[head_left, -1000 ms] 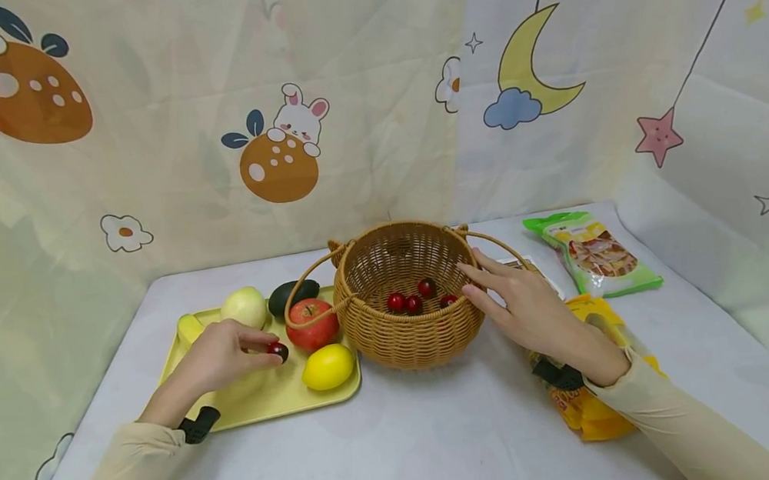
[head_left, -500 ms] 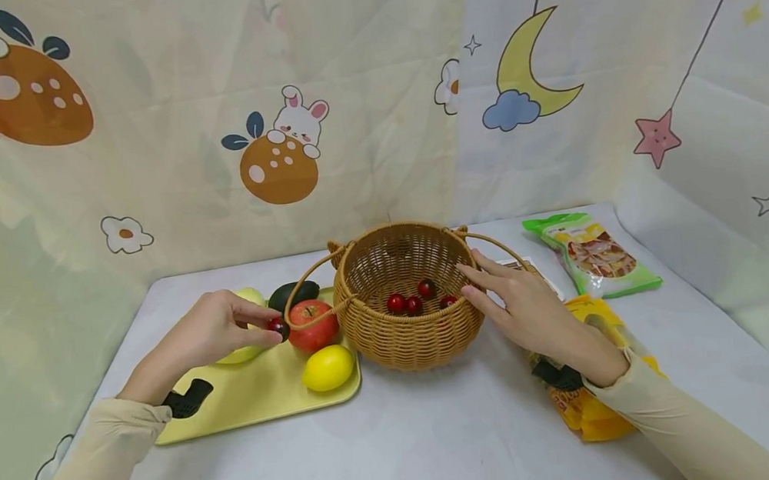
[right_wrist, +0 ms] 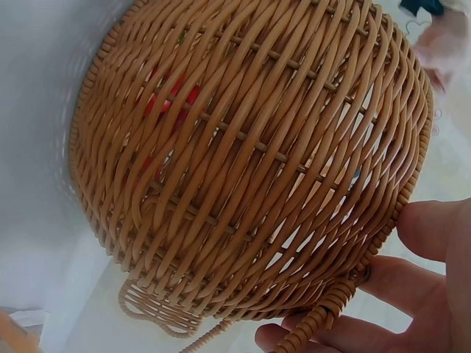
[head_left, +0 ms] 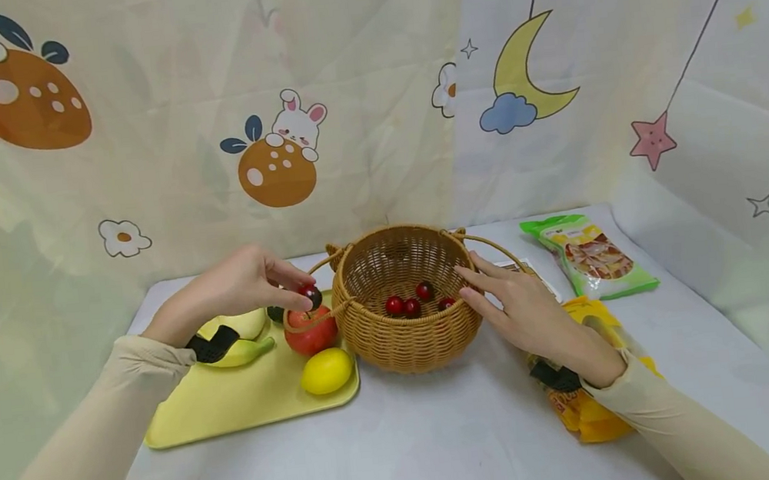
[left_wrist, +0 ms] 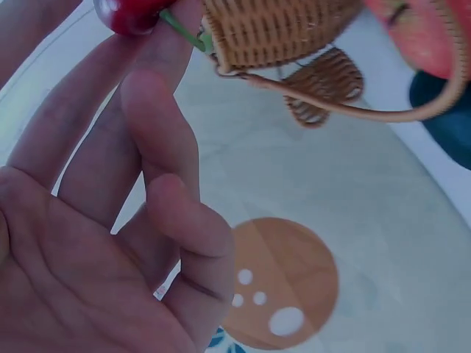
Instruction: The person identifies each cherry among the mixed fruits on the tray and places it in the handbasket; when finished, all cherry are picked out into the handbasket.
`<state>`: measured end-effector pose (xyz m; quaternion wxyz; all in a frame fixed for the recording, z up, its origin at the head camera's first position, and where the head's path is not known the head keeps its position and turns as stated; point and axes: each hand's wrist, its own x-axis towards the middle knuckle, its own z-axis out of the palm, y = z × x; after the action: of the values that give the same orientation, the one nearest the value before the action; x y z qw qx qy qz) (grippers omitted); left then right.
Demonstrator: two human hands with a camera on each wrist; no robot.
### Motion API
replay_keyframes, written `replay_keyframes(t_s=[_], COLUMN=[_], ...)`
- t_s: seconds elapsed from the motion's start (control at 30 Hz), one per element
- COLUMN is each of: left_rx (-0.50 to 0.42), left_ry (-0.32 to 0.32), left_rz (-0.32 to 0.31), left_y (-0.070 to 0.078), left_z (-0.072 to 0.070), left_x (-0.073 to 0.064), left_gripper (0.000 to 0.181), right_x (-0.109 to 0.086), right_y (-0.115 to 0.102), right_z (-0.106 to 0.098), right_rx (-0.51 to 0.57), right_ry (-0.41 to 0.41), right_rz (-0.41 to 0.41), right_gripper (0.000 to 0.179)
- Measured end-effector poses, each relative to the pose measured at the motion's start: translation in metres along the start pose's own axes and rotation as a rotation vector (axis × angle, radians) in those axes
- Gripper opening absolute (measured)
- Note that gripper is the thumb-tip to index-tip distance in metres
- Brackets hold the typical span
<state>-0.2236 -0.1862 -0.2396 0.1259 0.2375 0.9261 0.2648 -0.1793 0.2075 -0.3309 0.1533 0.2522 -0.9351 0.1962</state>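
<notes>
My left hand (head_left: pixel 243 288) pinches a dark red cherry (head_left: pixel 311 297) between thumb and fingertips, above the apple (head_left: pixel 311 332) and left of the basket. In the left wrist view the cherry (left_wrist: pixel 129 13) shows a green stem. A brown wicker basket (head_left: pixel 412 345) stands upright on the table with several cherries (head_left: pixel 410 308) inside. My right hand (head_left: pixel 526 307) rests its outstretched fingers against the basket's right rim. In the right wrist view, the fingertips (right_wrist: pixel 416 224) touch the rim beside the handle's base.
A yellow tray (head_left: pixel 234 409) left of the basket bears a lemon (head_left: pixel 327 371), a banana (head_left: pixel 242 353), the apple and a partly hidden dark green fruit (head_left: pixel 276 314). A green snack bag (head_left: pixel 595 257) lies at the back right. A yellow bag (head_left: pixel 600 420) lies under the right forearm.
My left hand has lifted the cherry from low over the tray and carried it up and right toward the basket. The right hand stays at the rim.
</notes>
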Motion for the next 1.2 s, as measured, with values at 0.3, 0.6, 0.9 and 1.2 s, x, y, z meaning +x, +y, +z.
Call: replay_keyframes(t_s=[0.3, 0.6, 0.9, 1.2], left_rx=[0.039, 0.070, 0.032, 0.105], left_ry=[-0.173, -0.206, -0.204, -0.213], left_rz=[0.051, 0.121, 0.167, 0.228], left_y=[0.035, 0.061, 0.073, 0.077], left_z=[-0.006, 0.005, 0.031, 0.056], left_x=[0.051, 0.099, 0.137, 0.159], left_gripper=[0.032, 0.030, 0.030, 0.031], right_x=[-0.001, -0.001, 0.000, 0.000], right_y=[0.001, 0.002, 0.003, 0.002], right_z=[0.000, 0.002, 0.001, 0.002], right_rx=[-0.004, -0.006, -0.009, -0.009], right_ry=[0.007, 0.017, 0.006, 0.015], right_rz=[-0.001, -0.010, -0.001, -0.018], right_gripper=[0.047, 0.047, 0.047, 0.046])
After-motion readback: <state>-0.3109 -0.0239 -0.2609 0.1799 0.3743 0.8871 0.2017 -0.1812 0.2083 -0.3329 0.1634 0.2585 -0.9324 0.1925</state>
